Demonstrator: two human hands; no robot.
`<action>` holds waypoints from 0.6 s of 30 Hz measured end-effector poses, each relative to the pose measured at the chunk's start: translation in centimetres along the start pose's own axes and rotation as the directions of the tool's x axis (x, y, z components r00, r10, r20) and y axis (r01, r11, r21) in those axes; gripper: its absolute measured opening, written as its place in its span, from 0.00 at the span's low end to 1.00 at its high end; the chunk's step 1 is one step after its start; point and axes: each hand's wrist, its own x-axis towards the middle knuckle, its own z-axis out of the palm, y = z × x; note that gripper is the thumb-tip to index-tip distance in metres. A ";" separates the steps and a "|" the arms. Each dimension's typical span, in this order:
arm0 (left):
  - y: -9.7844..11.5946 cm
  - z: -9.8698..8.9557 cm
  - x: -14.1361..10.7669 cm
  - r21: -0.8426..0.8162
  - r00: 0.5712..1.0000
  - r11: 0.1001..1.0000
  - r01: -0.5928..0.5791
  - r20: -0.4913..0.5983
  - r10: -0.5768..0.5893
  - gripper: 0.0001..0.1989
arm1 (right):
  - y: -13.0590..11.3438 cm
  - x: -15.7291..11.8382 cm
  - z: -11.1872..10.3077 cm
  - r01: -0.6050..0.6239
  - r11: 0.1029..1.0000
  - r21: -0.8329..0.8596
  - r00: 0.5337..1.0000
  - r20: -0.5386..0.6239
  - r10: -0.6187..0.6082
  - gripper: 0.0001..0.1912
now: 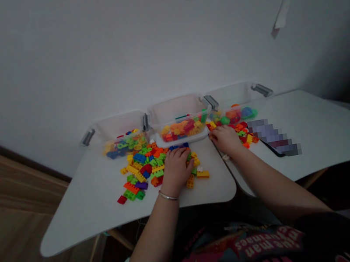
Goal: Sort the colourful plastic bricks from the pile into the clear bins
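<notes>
My left hand [177, 170] lies spread over a loose heap of colourful plastic building bricks [144, 167], its fingertips near several blue bricks [178, 147]. A silver bangle [168, 196] circles that wrist. My right hand [226, 139] rests by the front corner of the middle clear plastic bin [180, 119], on or just beside a smaller heap of red and orange bricks [242, 133]. Its curled fingers hide whether it grips a brick.
Three clear bins with grey latches stand in a row against the white wall, holding bricks and round pieces. A blurred phone [273, 144] lies to the right on the white tabletop [322, 138]. A gap separates the two white tables.
</notes>
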 end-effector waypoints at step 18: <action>0.1 -0.1 0.0 -0.010 1.000 1.000 0.006 -0.004 -0.006 0.17 | -1.1 0.3 -1.8 0.155 0.837 0.524 0.783 -0.582 0.219 0.06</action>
